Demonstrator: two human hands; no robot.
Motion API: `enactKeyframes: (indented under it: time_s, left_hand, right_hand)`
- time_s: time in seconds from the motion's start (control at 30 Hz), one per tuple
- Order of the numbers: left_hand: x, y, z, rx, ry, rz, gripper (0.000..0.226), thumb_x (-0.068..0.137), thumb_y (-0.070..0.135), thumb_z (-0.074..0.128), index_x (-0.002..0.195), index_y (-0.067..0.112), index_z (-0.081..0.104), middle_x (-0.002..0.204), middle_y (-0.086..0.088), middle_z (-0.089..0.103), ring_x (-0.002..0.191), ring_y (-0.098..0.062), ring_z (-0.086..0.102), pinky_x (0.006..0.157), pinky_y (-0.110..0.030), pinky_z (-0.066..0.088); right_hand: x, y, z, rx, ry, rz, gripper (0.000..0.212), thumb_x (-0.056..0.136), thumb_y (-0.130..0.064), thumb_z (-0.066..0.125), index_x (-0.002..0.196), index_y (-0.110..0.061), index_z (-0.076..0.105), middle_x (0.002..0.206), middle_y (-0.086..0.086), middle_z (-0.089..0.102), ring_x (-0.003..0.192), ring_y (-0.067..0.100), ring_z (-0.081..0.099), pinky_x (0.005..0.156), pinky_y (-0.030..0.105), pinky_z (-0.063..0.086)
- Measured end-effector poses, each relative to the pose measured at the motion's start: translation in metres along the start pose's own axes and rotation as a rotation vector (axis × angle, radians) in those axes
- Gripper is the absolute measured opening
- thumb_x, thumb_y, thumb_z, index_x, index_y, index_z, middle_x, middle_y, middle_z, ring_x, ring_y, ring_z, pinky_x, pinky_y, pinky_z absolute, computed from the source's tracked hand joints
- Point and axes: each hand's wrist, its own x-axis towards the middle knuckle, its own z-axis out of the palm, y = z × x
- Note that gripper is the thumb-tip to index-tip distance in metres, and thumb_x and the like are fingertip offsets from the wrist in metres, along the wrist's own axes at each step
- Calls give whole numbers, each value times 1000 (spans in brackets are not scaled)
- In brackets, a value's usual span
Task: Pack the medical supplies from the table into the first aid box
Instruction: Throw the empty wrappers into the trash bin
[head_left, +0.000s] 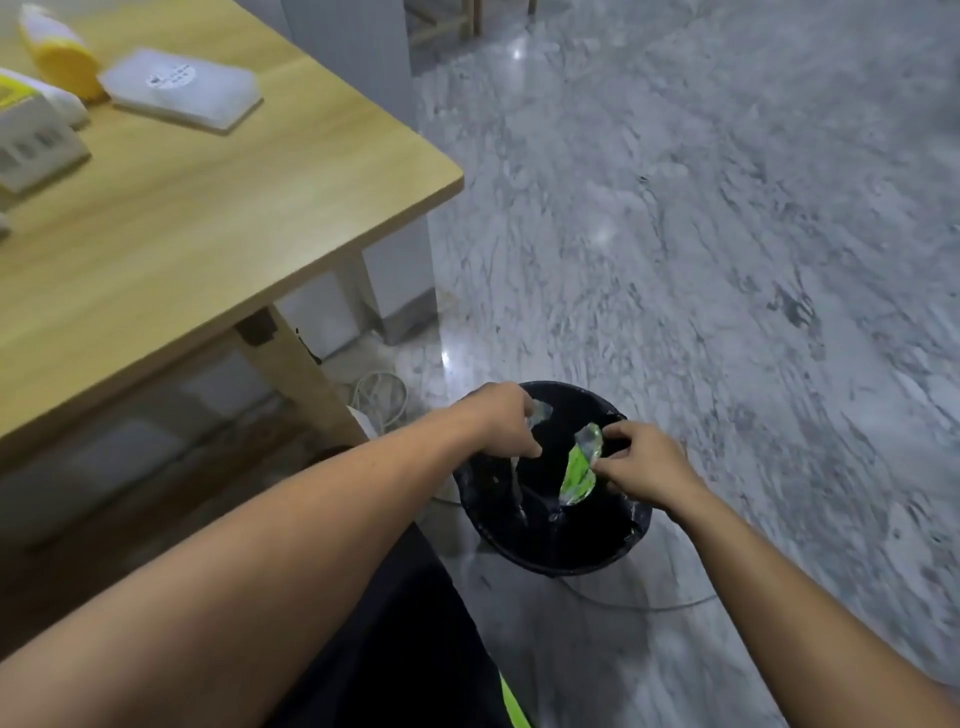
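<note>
my left hand (501, 423) pinches a clear scrap (540, 413) and my right hand (641, 460) pinches a green and clear wrapper (579, 467), both over the black bin (561, 540) on the floor. the white packs (182, 88) lie on the bench (197, 208), far left.

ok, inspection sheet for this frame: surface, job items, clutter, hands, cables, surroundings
Surface: wooden table, far left.
Job's things: yellow-capped bottle, flat white packet, white boxes on table; first aid box not in view.
Clutter: black bin on floor.
Grippers: left hand pinches clear wrapper scrap; right hand pinches green wrapper, both over bin.
Cables: white cord by table leg.
Surroundings: grey marble floor.
</note>
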Motion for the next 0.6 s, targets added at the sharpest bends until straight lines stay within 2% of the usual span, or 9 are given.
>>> enactKeyframes:
  time_s: [0.07,0.1,0.2,0.3,0.47,0.6]
  left_hand:
    - [-1,0,-4,4,-15,-17,58,81,34,71,131,11,54,126,-7,61,111,-26,60,93,-37,52]
    - [-2,-1,-8,9,-9,-22,61,82,36,71,134,11,51,130,-7,59,114,-27,58,95,-38,51]
    - [-7,-2,-25,23,18,-18,56,81,37,70,128,10,57,127,-9,61,111,-28,60,93,-39,52]
    - [-18,1,-50,35,71,19,57,83,37,69,130,7,56,131,-10,61,117,-28,58,100,-40,49]
    - [-58,12,-102,32,183,90,60,85,39,68,136,11,52,138,-4,56,123,-23,54,99,-32,45]
    - [-104,20,-145,9,289,118,61,81,45,70,132,15,57,128,-1,63,111,-21,61,98,-37,50]
  right_hand:
    - [4,2,1,26,-8,6,61,74,-30,73,130,-16,54,102,6,73,85,24,71,84,43,56]
    - [6,1,0,44,-10,7,63,74,-31,74,131,-15,52,100,6,72,85,25,71,84,45,56]
    - [7,-9,-5,70,-18,-18,64,74,-32,77,131,-14,52,100,6,70,86,26,70,81,42,57]
    - [3,-32,-18,66,-8,-83,64,74,-32,77,130,-15,52,100,6,71,84,25,70,71,36,56]
    - [-19,-101,-56,18,31,-283,62,74,-33,76,129,-14,54,102,6,70,85,24,69,79,40,56]
    - [-44,-166,-92,-31,1,-427,59,79,-34,75,129,-13,54,107,5,70,87,21,70,83,44,57]
